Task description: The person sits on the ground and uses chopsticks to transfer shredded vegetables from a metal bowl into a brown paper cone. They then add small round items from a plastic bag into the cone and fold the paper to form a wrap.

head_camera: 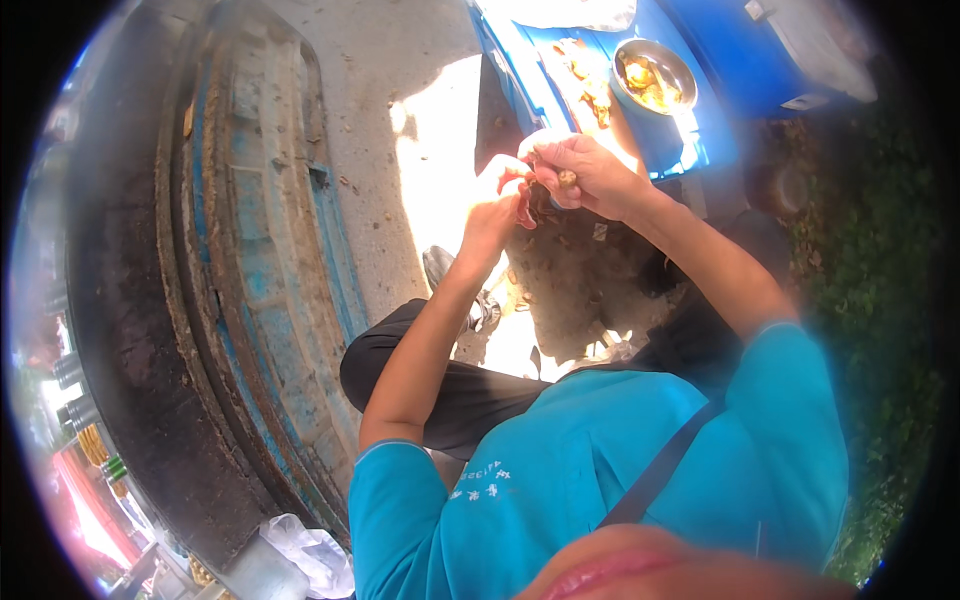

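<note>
My left hand [495, 196] pinches a limp reddish strip [526, 208], perhaps peel or meat, which hangs below the fingers. My right hand [581, 171] is closed around a small tool whose round wooden handle end [567, 178] pokes out of the fist; its working end is hidden. The fingertips of both hands meet at the strip, just short of a blue table [660, 154]. Beyond them lies a wooden board [556, 73] bearing orange-brown scraps [598, 105]. To its right stands a metal bowl [682, 79] with yellowish pieces [643, 77] in it.
A white plastic bag [577, 11] lies at the table's far end, beside a large blue container [731, 52]. On my left runs a worn metal panel [259, 187] with flaking blue paint. A clear plastic bag [311, 551] sits at lower left. Litter dots the concrete ground [367, 112].
</note>
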Motion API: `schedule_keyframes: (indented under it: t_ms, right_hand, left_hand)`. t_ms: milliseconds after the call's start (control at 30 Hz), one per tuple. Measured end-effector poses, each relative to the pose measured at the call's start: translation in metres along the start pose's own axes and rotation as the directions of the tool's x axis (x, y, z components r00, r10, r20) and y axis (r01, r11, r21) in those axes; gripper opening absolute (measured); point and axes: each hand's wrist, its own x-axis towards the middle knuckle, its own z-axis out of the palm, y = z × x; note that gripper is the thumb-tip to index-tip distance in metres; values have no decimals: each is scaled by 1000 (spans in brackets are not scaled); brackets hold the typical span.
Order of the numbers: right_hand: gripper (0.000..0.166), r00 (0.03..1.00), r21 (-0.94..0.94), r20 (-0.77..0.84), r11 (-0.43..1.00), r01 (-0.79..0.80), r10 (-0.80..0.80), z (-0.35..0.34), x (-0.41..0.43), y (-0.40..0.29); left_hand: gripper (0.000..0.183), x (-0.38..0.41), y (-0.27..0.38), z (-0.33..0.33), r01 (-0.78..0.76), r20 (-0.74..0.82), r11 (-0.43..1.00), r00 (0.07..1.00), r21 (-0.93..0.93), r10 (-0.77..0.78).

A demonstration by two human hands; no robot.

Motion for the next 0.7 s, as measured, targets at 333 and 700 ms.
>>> schedule_keyframes:
  t_ms: [333, 700]
  right_hand:
    - [21, 997, 149, -75, 989, 12, -1, -12, -1, -3]
    - [15, 947, -601, -133, 783, 159, -294, 26, -10, -12]
  left_hand:
    - [32, -2, 38, 9, -60, -126, 990, 991, -131, 43]
    - [25, 1, 36, 8, -167, 53, 927, 979, -337, 195]
